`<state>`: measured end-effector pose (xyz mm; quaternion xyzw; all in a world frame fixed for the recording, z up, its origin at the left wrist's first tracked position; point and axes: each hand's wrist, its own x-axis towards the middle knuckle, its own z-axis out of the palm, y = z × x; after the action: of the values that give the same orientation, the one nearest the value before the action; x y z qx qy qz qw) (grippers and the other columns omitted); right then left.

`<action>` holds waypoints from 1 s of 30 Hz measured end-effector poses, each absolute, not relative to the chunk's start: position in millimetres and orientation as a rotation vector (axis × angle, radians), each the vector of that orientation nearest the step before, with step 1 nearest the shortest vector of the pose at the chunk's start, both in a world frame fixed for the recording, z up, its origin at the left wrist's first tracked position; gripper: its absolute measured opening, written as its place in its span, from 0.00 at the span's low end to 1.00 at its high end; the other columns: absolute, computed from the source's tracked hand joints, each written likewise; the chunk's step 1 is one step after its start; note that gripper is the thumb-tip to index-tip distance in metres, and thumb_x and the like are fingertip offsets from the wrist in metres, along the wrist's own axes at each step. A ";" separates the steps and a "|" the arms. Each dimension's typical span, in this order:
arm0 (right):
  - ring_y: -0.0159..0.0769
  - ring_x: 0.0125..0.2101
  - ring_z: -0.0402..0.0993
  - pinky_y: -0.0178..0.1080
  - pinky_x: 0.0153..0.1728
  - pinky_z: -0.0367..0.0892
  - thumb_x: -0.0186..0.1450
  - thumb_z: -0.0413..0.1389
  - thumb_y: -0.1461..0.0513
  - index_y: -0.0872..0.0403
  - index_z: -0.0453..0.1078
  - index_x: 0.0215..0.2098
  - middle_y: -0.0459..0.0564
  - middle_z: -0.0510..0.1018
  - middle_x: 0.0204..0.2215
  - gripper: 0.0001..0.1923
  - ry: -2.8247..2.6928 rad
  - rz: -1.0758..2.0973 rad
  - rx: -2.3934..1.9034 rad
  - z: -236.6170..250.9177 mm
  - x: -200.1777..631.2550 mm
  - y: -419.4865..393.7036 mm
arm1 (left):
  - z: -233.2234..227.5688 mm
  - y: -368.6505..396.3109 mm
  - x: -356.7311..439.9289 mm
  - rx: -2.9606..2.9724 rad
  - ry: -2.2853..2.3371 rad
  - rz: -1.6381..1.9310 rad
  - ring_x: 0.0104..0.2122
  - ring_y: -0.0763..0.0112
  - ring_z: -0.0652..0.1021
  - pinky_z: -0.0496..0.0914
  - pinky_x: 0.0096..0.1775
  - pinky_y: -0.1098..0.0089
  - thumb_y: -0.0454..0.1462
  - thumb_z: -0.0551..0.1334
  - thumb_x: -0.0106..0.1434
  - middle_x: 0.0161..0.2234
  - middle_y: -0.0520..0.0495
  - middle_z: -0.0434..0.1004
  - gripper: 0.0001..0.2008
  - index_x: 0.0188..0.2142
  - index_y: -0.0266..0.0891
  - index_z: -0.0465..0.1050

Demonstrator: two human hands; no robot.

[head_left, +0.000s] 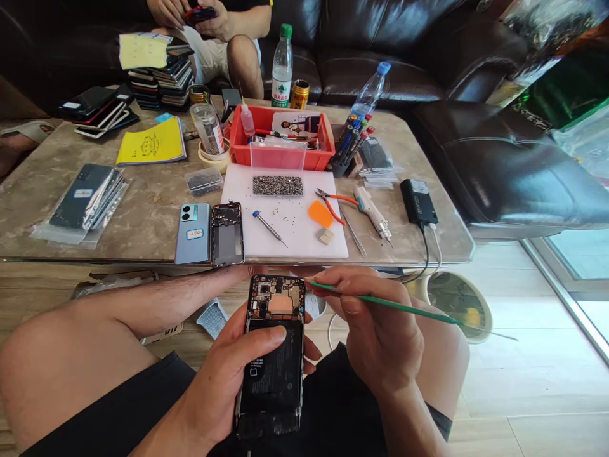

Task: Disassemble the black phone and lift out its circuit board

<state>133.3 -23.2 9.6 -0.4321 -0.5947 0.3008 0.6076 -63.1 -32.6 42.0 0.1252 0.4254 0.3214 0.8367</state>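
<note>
The left hand grips an opened phone from below, thumb pressed across its black battery, at about 6 o'clock in the view. The right hand, at 4 o'clock of the phone, pinches a thin green tool whose tip reaches the phone's upper right edge; whether it touches is hard to tell. On the table at 12 o'clock lie a white mat with a screwdriver, 2 more phones and a red tray. Another person's hands hold a phone beyond.
</note>
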 end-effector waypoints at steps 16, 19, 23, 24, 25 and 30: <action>0.41 0.49 0.85 0.47 0.47 0.82 0.75 0.58 0.73 0.44 0.74 0.57 0.48 0.86 0.50 0.20 -1.625 0.565 -1.005 20.8 141.3 -21.1 | 43.2 -31.3 -63.0 0.313 0.864 0.662 0.36 0.57 0.87 0.78 0.38 0.66 0.41 0.73 0.66 0.36 0.38 0.89 0.13 0.48 0.39 0.82; 0.40 0.48 0.85 0.46 0.47 0.82 0.75 0.57 0.72 0.44 0.74 0.57 0.49 0.85 0.49 0.19 -1.666 0.538 -1.008 18.2 142.3 -18.2 | 43.5 -31.3 -61.5 0.345 0.907 0.644 0.35 0.58 0.86 0.76 0.35 0.68 0.42 0.73 0.66 0.34 0.38 0.88 0.14 0.48 0.38 0.81; 0.38 0.49 0.84 0.43 0.50 0.81 0.76 0.56 0.72 0.45 0.73 0.57 0.48 0.85 0.48 0.18 -1.679 0.526 -1.022 13.1 140.8 -14.5 | 41.7 -31.4 -59.5 0.363 0.956 0.641 0.34 0.60 0.84 0.75 0.33 0.69 0.42 0.73 0.65 0.34 0.37 0.88 0.16 0.49 0.36 0.81; 0.37 0.49 0.84 0.42 0.50 0.80 0.76 0.56 0.72 0.45 0.73 0.56 0.47 0.85 0.48 0.18 -1.682 0.530 -1.027 12.7 140.4 -13.6 | 40.3 -31.4 -59.4 0.364 0.964 0.641 0.33 0.60 0.84 0.75 0.33 0.69 0.42 0.73 0.65 0.33 0.37 0.88 0.16 0.49 0.36 0.81; 0.36 0.48 0.84 0.42 0.49 0.80 0.76 0.56 0.71 0.45 0.73 0.56 0.46 0.85 0.47 0.17 -1.677 0.537 -1.038 12.6 140.1 -12.9 | 38.5 -31.4 -59.5 0.365 0.971 0.640 0.33 0.60 0.84 0.75 0.33 0.69 0.42 0.74 0.65 0.33 0.37 0.88 0.17 0.49 0.36 0.81; 0.33 0.48 0.83 0.39 0.50 0.79 0.79 0.56 0.69 0.42 0.74 0.55 0.42 0.85 0.47 0.15 -1.617 0.657 -1.116 14.6 141.8 -11.0 | 29.4 -31.3 -62.8 0.353 0.941 0.617 0.33 0.57 0.86 0.76 0.32 0.67 0.45 0.75 0.63 0.34 0.36 0.88 0.21 0.50 0.36 0.80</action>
<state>141.8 -11.0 14.6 -0.4633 -0.6716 0.2729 0.5097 -62.8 -31.3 29.4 0.1662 0.4437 0.2907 0.8312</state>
